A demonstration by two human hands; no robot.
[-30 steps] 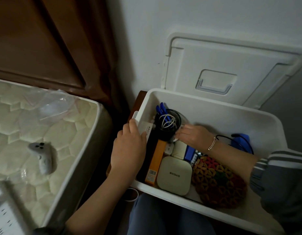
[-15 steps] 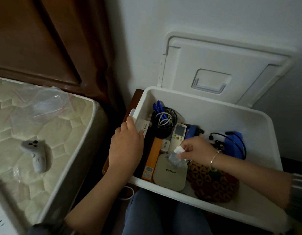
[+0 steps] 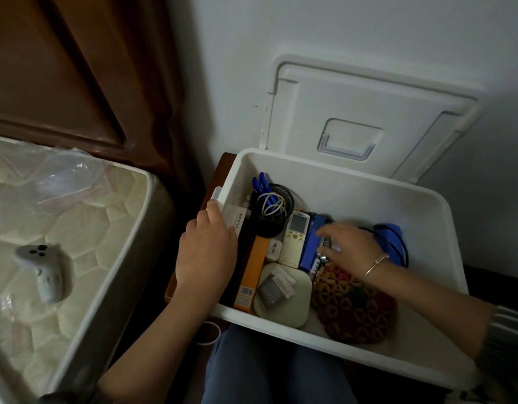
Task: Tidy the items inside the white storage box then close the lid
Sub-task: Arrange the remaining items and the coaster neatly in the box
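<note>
The white storage box (image 3: 354, 185) stands open, and its lid (image 3: 368, 112) leans upright against the wall behind it. Inside are a black mesh cup (image 3: 271, 211) with cables and blue pens, a white remote (image 3: 295, 237), a blue box (image 3: 311, 246), an orange box (image 3: 252, 275), a rounded beige case (image 3: 292, 310) with a small packet (image 3: 273, 288) lying on it, and a colourful woven pouch (image 3: 354, 310). My left hand (image 3: 207, 252) grips the box's left wall. My right hand (image 3: 348, 246) reaches among small items beside the blue box, fingers blurred.
A mattress (image 3: 62, 228) lies to the left with a white game controller (image 3: 43, 271) and clear plastic wrap (image 3: 65, 176) on it. A dark wooden headboard (image 3: 62, 68) stands behind. My knees (image 3: 266, 368) sit under the box's near edge. A blue corded item (image 3: 391, 240) lies at the box's right.
My right hand let go of the small packet, leaving it on the beige case, and moved back and right to the items beside the blue box. My left hand kept its grip.
</note>
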